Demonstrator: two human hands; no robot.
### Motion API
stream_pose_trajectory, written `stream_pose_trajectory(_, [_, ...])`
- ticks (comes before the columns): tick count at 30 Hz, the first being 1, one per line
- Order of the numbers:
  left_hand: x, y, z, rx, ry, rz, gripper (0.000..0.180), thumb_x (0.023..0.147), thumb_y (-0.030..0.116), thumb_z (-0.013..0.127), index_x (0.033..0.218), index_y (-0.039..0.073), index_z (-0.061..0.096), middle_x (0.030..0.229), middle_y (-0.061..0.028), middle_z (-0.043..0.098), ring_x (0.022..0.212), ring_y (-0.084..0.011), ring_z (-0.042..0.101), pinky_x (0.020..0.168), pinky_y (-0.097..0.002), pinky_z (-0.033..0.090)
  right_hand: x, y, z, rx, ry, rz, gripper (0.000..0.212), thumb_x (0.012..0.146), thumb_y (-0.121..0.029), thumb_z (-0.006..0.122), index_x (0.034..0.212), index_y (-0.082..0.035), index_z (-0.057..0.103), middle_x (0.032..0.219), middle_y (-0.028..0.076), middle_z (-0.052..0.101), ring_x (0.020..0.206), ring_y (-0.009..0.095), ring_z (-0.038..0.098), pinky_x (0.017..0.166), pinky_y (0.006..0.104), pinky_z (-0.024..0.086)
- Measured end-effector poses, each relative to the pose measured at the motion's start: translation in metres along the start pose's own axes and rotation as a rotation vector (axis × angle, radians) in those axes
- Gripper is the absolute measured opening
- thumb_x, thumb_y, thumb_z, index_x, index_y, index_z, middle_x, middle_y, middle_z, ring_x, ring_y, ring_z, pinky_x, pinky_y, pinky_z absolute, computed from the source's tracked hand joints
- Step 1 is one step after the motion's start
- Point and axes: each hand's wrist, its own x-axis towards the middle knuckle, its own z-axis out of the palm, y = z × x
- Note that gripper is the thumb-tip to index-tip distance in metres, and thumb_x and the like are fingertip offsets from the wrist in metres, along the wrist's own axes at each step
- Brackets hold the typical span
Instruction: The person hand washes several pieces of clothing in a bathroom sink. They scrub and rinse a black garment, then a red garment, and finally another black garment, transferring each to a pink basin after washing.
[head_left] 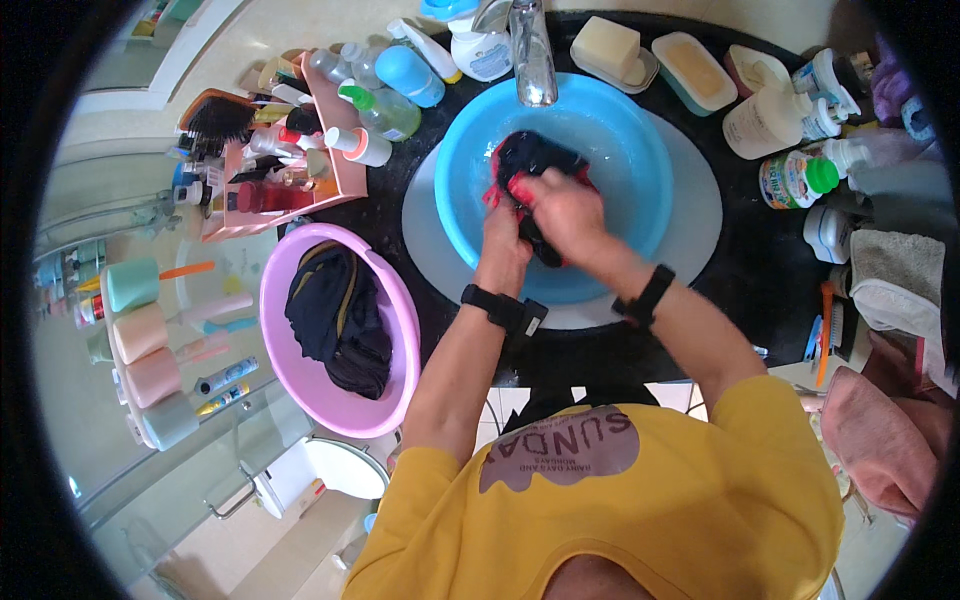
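A black cloth garment with red parts lies bunched in a light blue basin, which sits in the washbasin under the tap. My left hand is closed on the cloth's near left part, where red fabric shows by the fingers. Over the middle of the bundle, my right hand grips the same cloth, slightly smeared by motion. Both hands are close together, and their fingertips are partly hidden in the fabric. Some water seems to lie in the basin around the cloth.
A chrome tap reaches over the basin's far rim. To the left, a pink tub holds dark clothes. Soap boxes and several bottles line the far right. A pink organiser with toiletries stands at the far left.
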Motion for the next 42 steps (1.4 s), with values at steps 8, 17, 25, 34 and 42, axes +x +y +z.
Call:
stream_pose_trajectory(8, [-0.013,0.039,0.0,0.366,-0.115,0.099,0.039,0.093,0.029,0.06,0.127,0.01,0.054,0.123,-0.0074,0.061,0.112,-0.0224,0.059,0.096,-0.0403,0.048,0.044,0.101,-0.022,-0.194,-0.052,0.253,0.034,0.081,-0.021,0.065,0.115,-0.017,0.064,0.111,0.013,0.061,0.099,0.037,0.061,0.083,0.044,0.05])
stream_pose_trajectory(17, [0.017,0.037,-0.015,0.054,-0.023,-0.211,0.075,0.094,0.069,0.027,0.137,0.011,0.048,0.136,-0.0117,0.054,0.125,-0.0313,0.05,0.107,-0.048,0.038,0.055,0.025,0.007,0.318,-0.221,0.397,0.026,0.08,-0.036,0.068,0.103,-0.025,0.071,0.111,0.007,0.067,0.105,0.031,0.062,0.089,0.0435,0.049])
stream_pose_trajectory(25, [0.022,0.004,-0.016,-0.268,-0.493,-0.197,0.029,0.101,0.032,0.041,0.114,0.01,0.056,0.114,-0.01,0.06,0.107,-0.0238,0.057,0.094,-0.0385,0.047,0.024,-0.027,0.001,-0.045,0.236,-0.115,0.029,0.082,-0.041,0.063,0.082,-0.013,0.07,0.087,0.004,0.065,0.09,0.024,0.058,0.076,0.0466,0.045])
stream_pose_trajectory(34, [-0.017,0.042,-0.002,0.293,-0.207,-0.165,0.054,0.093,0.053,0.051,0.13,0.013,0.054,0.125,-0.0092,0.061,0.123,-0.025,0.052,0.106,-0.0468,0.037,0.062,0.09,0.003,-0.445,-0.168,0.26,0.053,0.089,-0.051,0.055,0.124,-0.011,0.06,0.121,0.013,0.058,0.118,0.034,0.05,0.097,0.0505,0.04])
stream_pose_trajectory(42, [0.01,0.034,-0.015,0.073,-0.121,-0.219,0.068,0.094,0.066,0.033,0.13,0.012,0.055,0.127,-0.0114,0.06,0.117,-0.0298,0.056,0.102,-0.0461,0.043,0.054,0.018,0.018,0.289,-0.329,0.185,0.037,0.087,-0.046,0.06,0.103,-0.015,0.07,0.106,0.013,0.068,0.101,0.035,0.063,0.089,0.0423,0.049])
